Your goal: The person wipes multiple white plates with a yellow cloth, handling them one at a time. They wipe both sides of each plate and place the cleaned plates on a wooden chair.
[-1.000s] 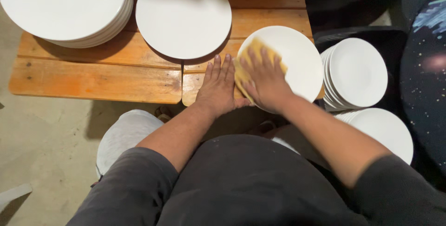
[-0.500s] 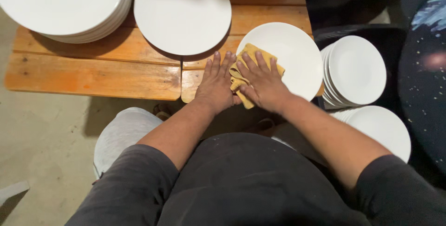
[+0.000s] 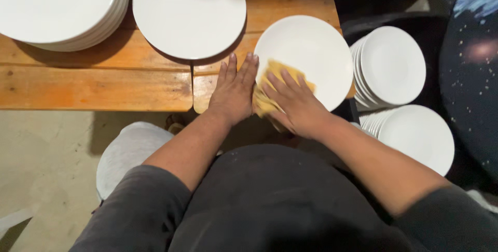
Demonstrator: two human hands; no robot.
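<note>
My left hand (image 3: 234, 92) lies flat, fingers straight and together, on the counter (image 3: 104, 83) at centre frame, touching the white plate's (image 3: 311, 50) left rim. Just right of it, my right hand (image 3: 293, 104) presses spread fingers onto a yellow cloth (image 3: 275, 70) on that plate.

White plates (image 3: 316, 44) on an orange-brown wooden table (image 3: 93, 83); a yellow cloth (image 3: 272, 83); dark grey sleeves (image 3: 140, 210).

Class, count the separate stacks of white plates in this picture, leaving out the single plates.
3: one stack at the table's far left, two beside the table on the right, the upper and the lower. Others may lie outside the view.
</note>
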